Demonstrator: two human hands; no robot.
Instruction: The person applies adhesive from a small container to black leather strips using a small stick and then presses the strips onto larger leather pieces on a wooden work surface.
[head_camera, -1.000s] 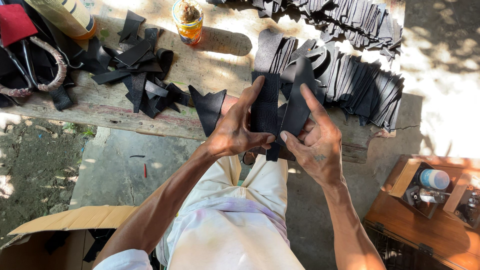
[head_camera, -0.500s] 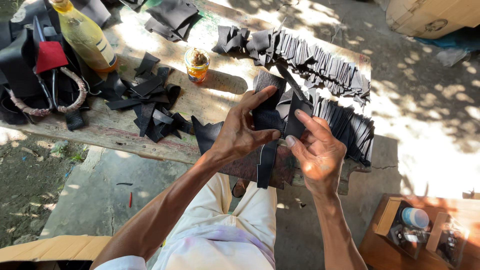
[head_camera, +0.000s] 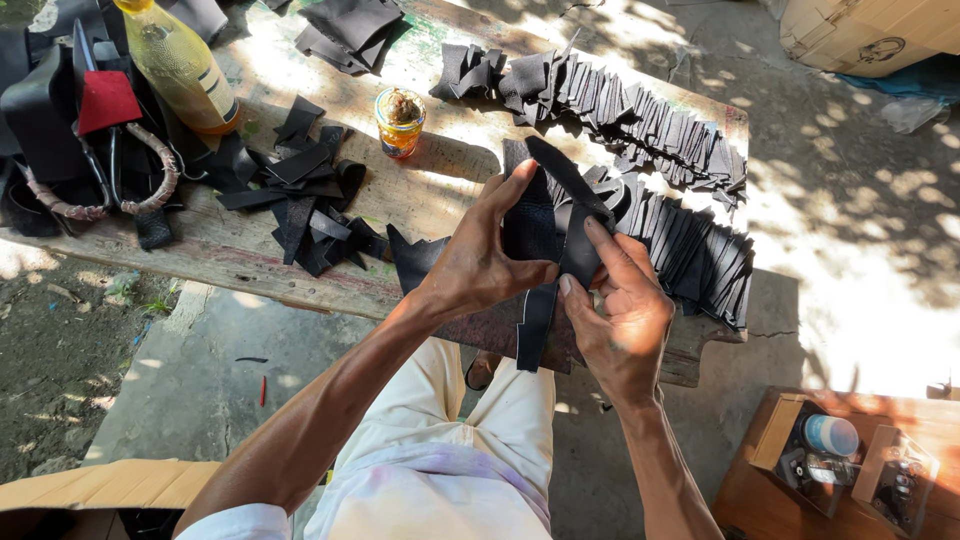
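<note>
My left hand (head_camera: 478, 262) grips a flat black leather piece (head_camera: 533, 268) by its left edge, thumb on the front. My right hand (head_camera: 622, 312) pinches a second black leather strip (head_camera: 572, 185) that crosses over the first, forefinger stretched along it. Both hands meet above the front edge of a worn wooden bench (head_camera: 250, 255). Behind them on the bench lie rows of cut black strips (head_camera: 690, 235) fanned like shingles.
Loose black scraps (head_camera: 300, 195) lie left of my hands. A small orange jar (head_camera: 400, 122), a yellow bottle (head_camera: 182, 68) and large shears with wrapped handles (head_camera: 100, 160) stand further left. A wooden box with small containers (head_camera: 840, 460) sits at lower right, cardboard (head_camera: 90, 485) at lower left.
The view has shifted, so the bench and strips sit further right and lower. My hands keep hold of the two leather pieces and have turned them slightly; the upper strip now points up-left.
</note>
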